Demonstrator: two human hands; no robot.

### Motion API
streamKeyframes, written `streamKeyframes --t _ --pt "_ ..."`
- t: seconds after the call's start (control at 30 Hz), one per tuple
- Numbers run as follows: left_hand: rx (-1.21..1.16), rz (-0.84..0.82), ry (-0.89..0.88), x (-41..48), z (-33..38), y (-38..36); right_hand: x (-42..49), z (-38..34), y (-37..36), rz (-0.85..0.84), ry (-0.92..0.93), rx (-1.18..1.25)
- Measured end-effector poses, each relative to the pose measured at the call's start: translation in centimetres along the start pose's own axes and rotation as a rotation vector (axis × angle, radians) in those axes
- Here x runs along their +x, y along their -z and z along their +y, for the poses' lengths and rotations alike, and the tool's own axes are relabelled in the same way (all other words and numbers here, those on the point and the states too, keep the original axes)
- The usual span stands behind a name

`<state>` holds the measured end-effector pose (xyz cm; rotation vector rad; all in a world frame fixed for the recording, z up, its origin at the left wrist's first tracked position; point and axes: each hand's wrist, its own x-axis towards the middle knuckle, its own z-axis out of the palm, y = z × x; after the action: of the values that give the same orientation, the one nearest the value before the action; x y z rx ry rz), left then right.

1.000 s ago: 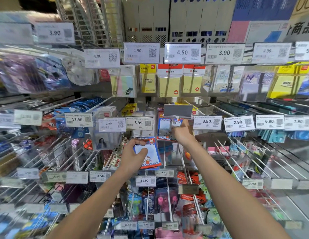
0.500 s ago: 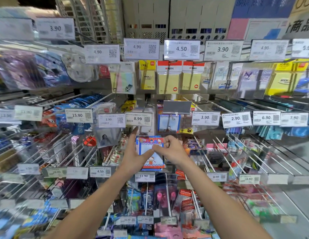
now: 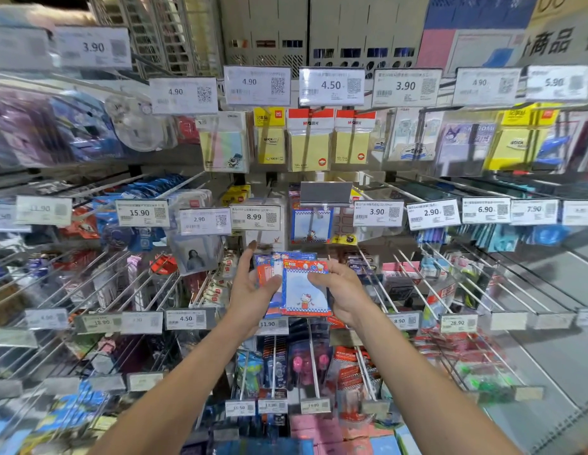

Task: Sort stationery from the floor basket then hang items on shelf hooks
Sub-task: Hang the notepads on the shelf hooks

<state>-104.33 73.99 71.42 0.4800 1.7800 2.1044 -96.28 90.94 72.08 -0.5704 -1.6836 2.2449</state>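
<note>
A small stack of cartoon-cat notepad packs (image 3: 304, 290), blue with red checkered borders, is held in front of the hook wall at chest height. My left hand (image 3: 253, 290) supports the stack from the left, thumb across the rear packs and index finger pointing up. My right hand (image 3: 343, 290) pinches the front pack at its right edge. One matching pack (image 3: 310, 224) hangs on the hook (image 3: 324, 205) just above, under a blank grey label holder. The floor basket is out of view.
Rows of metal hooks with price tags fill the wall: sticky notes (image 3: 310, 142) above, tag 8.99 (image 3: 255, 217) left and 3.90 (image 3: 378, 212) right of the target hook. Long bare hook rods (image 3: 450, 280) jut out on the right. Packed goods hang below my hands.
My right hand came down from the hook above and joined my left hand at the packs; it now pinches the front pack, slid to the right off the stack.
</note>
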Motion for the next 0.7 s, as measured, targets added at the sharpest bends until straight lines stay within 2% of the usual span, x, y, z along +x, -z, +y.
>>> streamKeyframes --t 0.1,0.23,0.37,0.7 --pt "-0.008 0.058 -0.028 0.5 -0.6 0.3 0.0 0.3 0.6 0.000 -0.018 0.006" --pt "0.099 0.061 -0.042 0.7 -0.5 0.2 -0.4 0.5 1.3 -0.021 0.004 -0.016" --pt "0.122 -0.028 0.028 -0.5 0.3 -1.0 -0.9 0.7 0.9 -0.076 0.032 0.009" --pt "0.336 -0.259 -0.125 -0.8 0.0 -1.2 -1.5 0.9 -0.2 -0.011 0.181 -0.226"
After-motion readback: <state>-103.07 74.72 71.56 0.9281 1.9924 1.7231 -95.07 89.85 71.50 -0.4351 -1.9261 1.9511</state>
